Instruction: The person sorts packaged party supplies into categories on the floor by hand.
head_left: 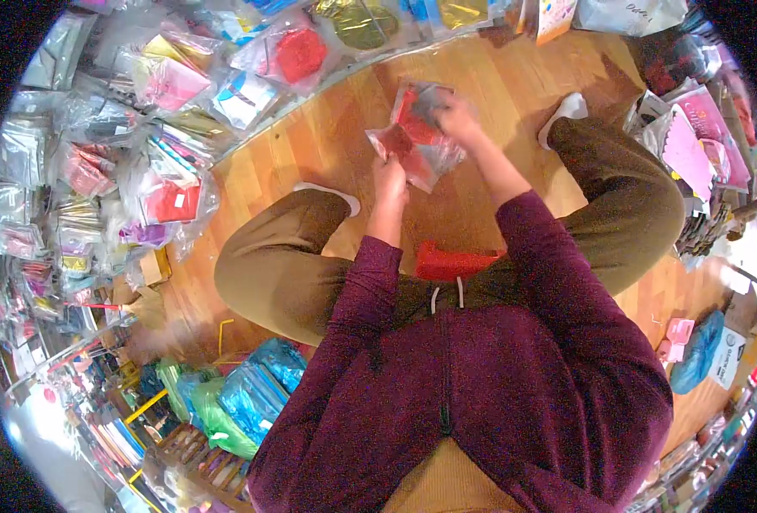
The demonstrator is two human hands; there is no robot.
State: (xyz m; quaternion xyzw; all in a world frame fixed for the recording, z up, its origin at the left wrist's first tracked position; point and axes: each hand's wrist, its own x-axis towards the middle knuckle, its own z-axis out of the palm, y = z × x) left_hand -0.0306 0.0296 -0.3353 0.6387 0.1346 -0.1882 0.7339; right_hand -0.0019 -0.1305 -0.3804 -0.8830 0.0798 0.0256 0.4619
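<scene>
My left hand (389, 177) is closed on the lower edge of a small red packet (401, 147) in clear plastic, held above the wooden floor. Just right of it, a larger clear plastic bag (423, 113) with red contents overlaps the packet. My right hand (457, 121) is at the upper right of this bag, touching it or very near. Motion smears its fingers, so their grip cannot be made out. On the floor between my legs lies a red item (455, 262), partly hidden by my trousers.
Many plastic-wrapped packets (173, 201) cover the left and far sides. Pink card-like packs (690, 154) are stacked at the right. Blue and green plastic bags (250, 389) sit at lower left. A pink object (676, 339) and a blue bag (699, 355) lie at lower right.
</scene>
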